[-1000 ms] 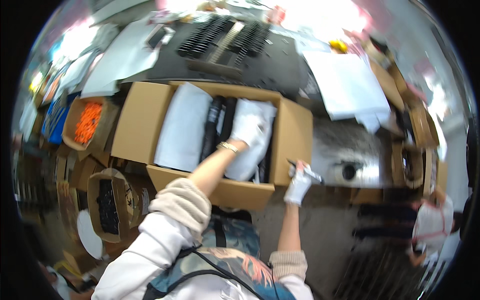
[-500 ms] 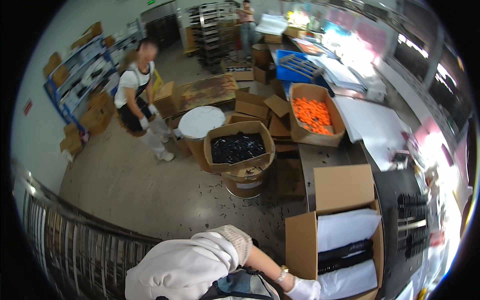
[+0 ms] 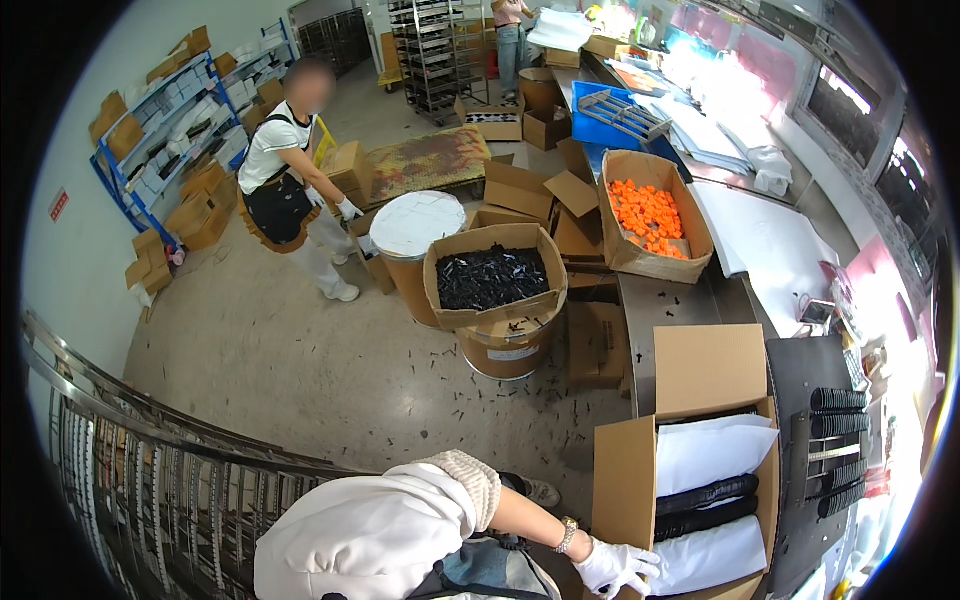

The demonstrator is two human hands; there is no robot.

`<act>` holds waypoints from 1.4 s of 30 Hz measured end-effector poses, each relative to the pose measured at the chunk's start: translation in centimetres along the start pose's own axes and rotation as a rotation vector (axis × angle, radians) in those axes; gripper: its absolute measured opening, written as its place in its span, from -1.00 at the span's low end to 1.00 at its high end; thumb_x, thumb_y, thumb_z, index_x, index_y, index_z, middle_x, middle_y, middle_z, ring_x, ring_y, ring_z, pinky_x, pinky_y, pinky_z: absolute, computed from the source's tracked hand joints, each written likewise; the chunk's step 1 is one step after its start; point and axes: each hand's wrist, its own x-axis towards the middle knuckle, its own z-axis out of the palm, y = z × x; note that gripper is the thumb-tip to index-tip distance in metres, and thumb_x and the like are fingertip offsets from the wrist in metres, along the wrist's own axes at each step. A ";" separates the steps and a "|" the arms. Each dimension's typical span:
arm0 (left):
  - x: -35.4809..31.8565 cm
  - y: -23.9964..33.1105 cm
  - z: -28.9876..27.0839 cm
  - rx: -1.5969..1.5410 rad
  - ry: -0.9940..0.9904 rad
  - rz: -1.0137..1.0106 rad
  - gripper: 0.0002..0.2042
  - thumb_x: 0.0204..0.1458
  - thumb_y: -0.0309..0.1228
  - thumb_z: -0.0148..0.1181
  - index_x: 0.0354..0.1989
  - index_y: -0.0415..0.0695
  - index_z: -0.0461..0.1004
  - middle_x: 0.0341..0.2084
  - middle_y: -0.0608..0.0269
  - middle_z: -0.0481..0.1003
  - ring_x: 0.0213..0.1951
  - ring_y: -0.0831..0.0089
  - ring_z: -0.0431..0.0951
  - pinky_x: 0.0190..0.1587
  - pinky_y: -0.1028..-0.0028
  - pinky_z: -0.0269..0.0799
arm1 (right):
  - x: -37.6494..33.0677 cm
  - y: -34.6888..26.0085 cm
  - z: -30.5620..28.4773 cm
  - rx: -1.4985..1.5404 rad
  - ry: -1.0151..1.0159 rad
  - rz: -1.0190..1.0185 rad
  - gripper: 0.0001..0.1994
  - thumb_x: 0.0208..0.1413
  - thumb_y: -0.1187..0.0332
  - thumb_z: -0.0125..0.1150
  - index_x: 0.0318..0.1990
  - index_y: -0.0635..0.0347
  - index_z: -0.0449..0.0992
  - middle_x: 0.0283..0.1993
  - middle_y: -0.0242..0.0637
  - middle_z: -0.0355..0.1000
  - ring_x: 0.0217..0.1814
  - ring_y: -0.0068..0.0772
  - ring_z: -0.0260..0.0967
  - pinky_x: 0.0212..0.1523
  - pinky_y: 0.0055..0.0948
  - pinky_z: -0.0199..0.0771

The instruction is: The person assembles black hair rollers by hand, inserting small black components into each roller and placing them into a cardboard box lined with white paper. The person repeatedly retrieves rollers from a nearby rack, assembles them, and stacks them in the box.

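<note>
My left hand [image 3: 612, 567], in a white glove with a metal-banded watch at the wrist, rests at the near left edge of an open cardboard box [image 3: 622, 485]. Its fingers are spread and touch the edge beside a white sheet [image 3: 705, 560] lying inside. Farther in, another white sheet [image 3: 712, 450] covers part of the contents. Between the two sheets show rows of black ribbed pieces [image 3: 705, 507], whose exact kind I cannot make out. The hand holds nothing that I can see. My right hand is out of view.
A dark mat [image 3: 800, 415] with black ribbed stacks lies right of the box. Beyond stand a carton of small black pieces [image 3: 495, 278] on a drum and a carton of orange pieces [image 3: 650, 218]. A metal rack [image 3: 190, 480] is at left; a person [image 3: 290, 165] stands beyond.
The view has shifted slightly, so the box and cartons sit farther right. My left hand's fingers now show spread at the box edge. The person at left now reaches toward a carton.
</note>
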 end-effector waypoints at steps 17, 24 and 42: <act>0.2 0.1 0.5 0.015 0.007 0.027 -0.32 -0.27 -0.17 0.40 0.17 0.00 0.47 0.06 0.05 0.43 0.11 -0.04 0.36 0.25 0.00 0.25 | 0.9 1.0 -1.5 -0.049 -0.013 -0.011 -0.65 0.27 0.21 -0.02 -0.05 0.32 0.52 -0.42 -0.32 0.43 -0.48 -0.50 0.29 -0.47 -0.49 0.35; 0.6 0.2 -1.1 -0.030 -0.092 -0.086 -0.35 -0.30 -0.30 0.36 0.14 -0.06 0.46 0.15 -0.13 0.33 0.23 -0.04 0.29 0.23 0.02 0.29 | 3.7 3.1 -5.9 -0.080 0.024 -0.053 -0.63 0.29 0.21 -0.05 -0.02 0.33 0.54 -0.43 -0.33 0.44 -0.49 -0.52 0.32 -0.49 -0.51 0.36; 3.0 5.4 2.3 0.029 -0.349 -0.161 -0.91 -0.02 -0.56 0.23 -0.38 -0.27 0.65 -0.46 -0.01 0.62 -0.38 0.18 0.61 -0.21 0.28 0.53 | -24.6 -3.7 -25.4 0.241 0.549 -0.021 -0.92 0.35 0.31 0.08 -0.20 0.05 0.38 -0.33 -0.54 0.31 -0.32 -0.75 0.22 -0.27 -0.66 0.27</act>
